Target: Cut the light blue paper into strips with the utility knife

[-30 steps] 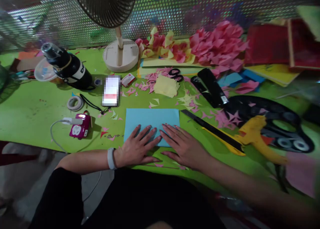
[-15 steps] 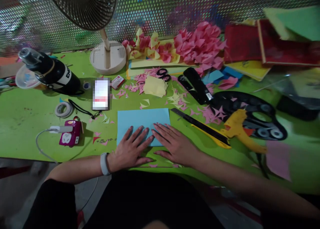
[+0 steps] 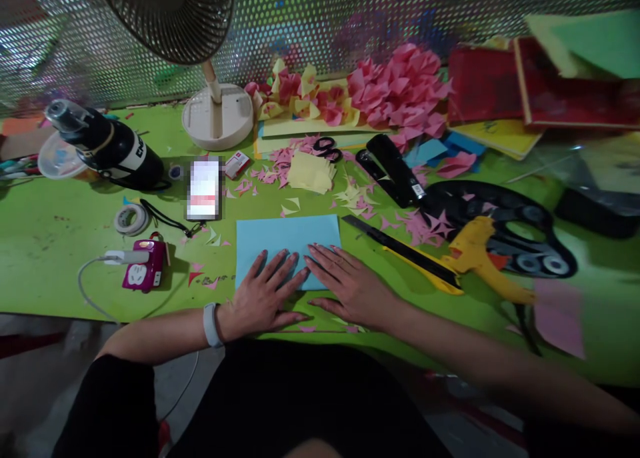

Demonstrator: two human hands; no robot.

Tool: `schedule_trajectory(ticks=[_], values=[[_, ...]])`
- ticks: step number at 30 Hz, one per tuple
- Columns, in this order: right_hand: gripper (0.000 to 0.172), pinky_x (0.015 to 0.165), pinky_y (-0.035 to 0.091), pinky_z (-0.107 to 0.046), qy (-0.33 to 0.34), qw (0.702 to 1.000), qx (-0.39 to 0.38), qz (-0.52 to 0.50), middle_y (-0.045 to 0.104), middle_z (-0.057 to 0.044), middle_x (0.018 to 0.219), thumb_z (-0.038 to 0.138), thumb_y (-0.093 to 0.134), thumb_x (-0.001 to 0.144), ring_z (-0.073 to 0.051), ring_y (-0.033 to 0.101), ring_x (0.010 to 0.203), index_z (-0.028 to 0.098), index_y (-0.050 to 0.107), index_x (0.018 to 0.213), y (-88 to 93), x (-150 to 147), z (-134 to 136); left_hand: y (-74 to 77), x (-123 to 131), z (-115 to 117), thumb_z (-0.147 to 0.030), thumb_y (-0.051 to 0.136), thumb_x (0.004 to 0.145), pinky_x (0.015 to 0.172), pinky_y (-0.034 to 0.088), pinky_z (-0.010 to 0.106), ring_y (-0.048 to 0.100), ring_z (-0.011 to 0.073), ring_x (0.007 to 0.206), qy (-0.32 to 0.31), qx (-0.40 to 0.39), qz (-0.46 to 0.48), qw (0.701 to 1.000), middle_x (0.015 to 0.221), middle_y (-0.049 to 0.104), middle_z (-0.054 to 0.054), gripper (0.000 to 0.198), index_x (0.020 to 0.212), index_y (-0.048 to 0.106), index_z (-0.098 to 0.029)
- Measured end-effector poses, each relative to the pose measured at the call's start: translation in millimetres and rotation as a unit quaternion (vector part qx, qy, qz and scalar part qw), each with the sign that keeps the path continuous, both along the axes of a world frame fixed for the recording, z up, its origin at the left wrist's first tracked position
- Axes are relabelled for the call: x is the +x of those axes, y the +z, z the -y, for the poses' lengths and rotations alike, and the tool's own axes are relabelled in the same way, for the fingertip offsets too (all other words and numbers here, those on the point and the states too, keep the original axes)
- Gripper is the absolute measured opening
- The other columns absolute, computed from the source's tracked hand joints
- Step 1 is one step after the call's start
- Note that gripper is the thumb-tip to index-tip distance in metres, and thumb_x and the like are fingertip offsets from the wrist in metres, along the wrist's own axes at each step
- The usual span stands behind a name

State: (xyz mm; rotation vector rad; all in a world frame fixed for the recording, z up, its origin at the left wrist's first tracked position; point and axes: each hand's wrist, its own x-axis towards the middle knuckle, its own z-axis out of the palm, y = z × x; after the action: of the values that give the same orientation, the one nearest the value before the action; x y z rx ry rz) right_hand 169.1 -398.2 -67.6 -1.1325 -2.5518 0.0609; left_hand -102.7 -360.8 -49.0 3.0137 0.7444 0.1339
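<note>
A light blue sheet of paper [image 3: 287, 238] lies flat on the green table [image 3: 55, 245] near its front edge. My left hand [image 3: 263, 298] rests on the sheet's near left part, fingers spread and flat, with a grey band on the wrist. My right hand [image 3: 345, 285] lies beside it on the sheet's near right part, fingers also stretched out. The fingertips of both hands nearly meet over the paper. Neither hand holds anything.
A fan base [image 3: 217, 115] stands at the back. Left are a black bottle [image 3: 113, 151], tape roll [image 3: 131, 218], phone [image 3: 204, 188] and magenta socket [image 3: 143, 271]. Right lie a ruler [image 3: 400, 251], stapler [image 3: 395, 168], scissors [image 3: 327, 148], yellow glue gun [image 3: 480, 258], pink folded papers [image 3: 400, 88].
Both hands stay flat on the blue sheet. The view shifted to the right a second ago and has held nearly still since.
</note>
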Motion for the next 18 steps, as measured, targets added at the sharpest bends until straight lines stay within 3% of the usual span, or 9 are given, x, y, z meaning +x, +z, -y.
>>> schedule_trajectory(ticks=[6, 11, 18], values=[[0.070, 0.125, 0.040, -0.056, -0.001, 1.000, -0.007, 0.004, 0.044, -0.026, 0.167, 0.050, 0.050, 0.108, -0.036, 0.039, 0.158, 0.003, 0.048, 0.159, -1.8, -0.1, 0.0, -1.8, -0.8, -0.6, -0.080, 0.036, 0.102, 0.134, 0.012, 0.061, 0.031, 0.0394, 0.162, -0.002, -0.016, -0.001, 1.000, 0.174, 0.034, 0.018, 0.092, 0.169, 0.033, -0.018], [0.072, 0.126, 0.038, -0.057, -0.007, 1.000, -0.005, -0.003, 0.042, -0.026, 0.168, 0.052, 0.049, 0.109, -0.036, 0.037, 0.159, 0.003, 0.045, 0.161, -6.7, -0.2, 1.2, -7.4, -3.0, -1.6, -0.087, 0.035, 0.097, 0.135, 0.005, 0.061, 0.024, 0.0393, 0.164, -0.003, -0.041, 0.011, 0.999, 0.176, 0.029, 0.018, 0.102, 0.172, 0.026, -0.019], [0.064, 0.128, 0.037, -0.057, -0.010, 1.000, -0.022, 0.013, 0.039, -0.019, 0.171, 0.036, 0.045, 0.112, -0.031, 0.033, 0.161, 0.012, 0.031, 0.170, -18.9, 4.9, 0.9, -12.8, -5.1, -1.8, -0.084, 0.032, 0.100, 0.135, -0.003, 0.058, 0.013, 0.0368, 0.168, -0.012, -0.055, 0.013, 0.998, 0.178, 0.021, 0.017, 0.099, 0.173, 0.021, -0.018]])
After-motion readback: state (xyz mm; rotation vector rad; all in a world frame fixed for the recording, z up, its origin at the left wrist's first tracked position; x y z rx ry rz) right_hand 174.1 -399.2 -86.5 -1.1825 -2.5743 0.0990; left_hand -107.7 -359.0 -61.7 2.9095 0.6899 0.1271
